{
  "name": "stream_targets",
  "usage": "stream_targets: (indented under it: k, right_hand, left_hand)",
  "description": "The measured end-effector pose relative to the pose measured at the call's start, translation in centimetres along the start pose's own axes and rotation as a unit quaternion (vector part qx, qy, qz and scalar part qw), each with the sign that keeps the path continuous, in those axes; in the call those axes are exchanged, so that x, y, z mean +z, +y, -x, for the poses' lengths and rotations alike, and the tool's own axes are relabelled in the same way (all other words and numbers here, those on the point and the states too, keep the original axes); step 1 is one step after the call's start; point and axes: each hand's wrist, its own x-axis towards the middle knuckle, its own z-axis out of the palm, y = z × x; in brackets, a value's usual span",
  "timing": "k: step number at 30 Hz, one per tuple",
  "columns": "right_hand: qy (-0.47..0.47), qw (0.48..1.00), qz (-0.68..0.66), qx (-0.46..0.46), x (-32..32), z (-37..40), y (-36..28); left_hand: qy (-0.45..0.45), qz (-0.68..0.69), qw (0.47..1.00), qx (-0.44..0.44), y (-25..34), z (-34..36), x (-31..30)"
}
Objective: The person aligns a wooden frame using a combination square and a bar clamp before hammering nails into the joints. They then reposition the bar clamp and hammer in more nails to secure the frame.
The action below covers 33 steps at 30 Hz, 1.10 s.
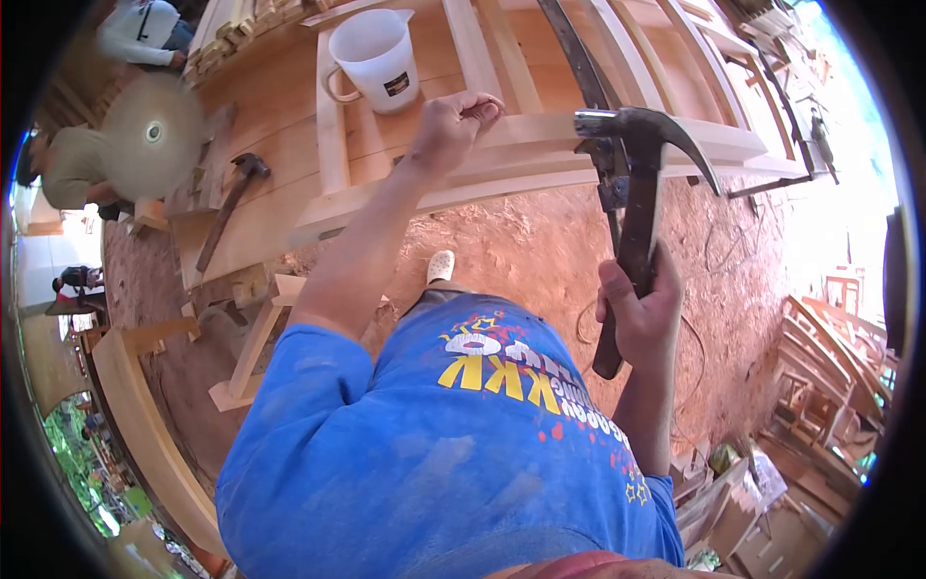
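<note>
One hammer (pixel 640 207) in right hand (pixel 639 314); left (pixel 453 130) apparently pinching.

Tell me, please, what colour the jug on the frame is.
White; the head view shows the jug best.

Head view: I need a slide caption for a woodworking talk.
Right hand holds up a dark-handled steel claw hammer; left hand pinches at a pale wooden frame.

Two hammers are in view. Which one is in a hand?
The claw hammer on the right, held upright in the right hand with its steel head raised. The other hammer lies flat on the boards at left, untouched.
</note>
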Motion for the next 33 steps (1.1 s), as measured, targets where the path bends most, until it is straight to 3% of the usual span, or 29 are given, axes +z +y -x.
stream_targets:
  k: [12, 16, 20, 23, 26, 27, 30, 33]
  right_hand:
    - [-0.041, 0.998, 0.046, -0.004, 2.2, -2.8, -1.7]
    - [-0.016, 0.996, 0.026, -0.085, 3.1, -3.4, -4.2]
    - [-0.029, 0.980, 0.020, -0.198, 3.7, -5.0, -5.3]
    - [-0.032, 0.985, 0.111, -0.125, 4.4, -5.9, -5.9]
    - [-0.121, 0.947, 0.298, -0.009, 4.6, -7.9, -5.4]
    - [-0.121, 0.944, 0.303, -0.046, 4.5, -8.2, -3.8]
    - [-0.071, 0.963, 0.257, -0.027, 4.9, -6.9, -6.9]
    - [-0.017, 0.967, 0.159, -0.199, 4.6, -6.1, -8.6]
  left_hand:
    - [0.023, -0.089, 0.994, 0.050, 2.0, 0.6, -0.2]
    - [0.039, -0.108, 0.988, 0.104, 1.2, 0.3, -0.2]
    - [0.030, -0.112, 0.989, 0.097, 1.6, 0.5, -0.2]
    - [0.040, -0.128, 0.981, 0.140, 1.7, 0.5, -0.2]
    - [0.040, -0.149, 0.974, 0.164, 1.1, 0.6, -0.2]
    - [0.030, -0.163, 0.975, 0.148, 1.4, 0.9, -0.4]
    - [0.025, -0.128, 0.981, 0.142, 1.6, 0.1, -0.4]
    - [0.020, -0.091, 0.987, 0.131, 1.1, 0.5, -0.2]
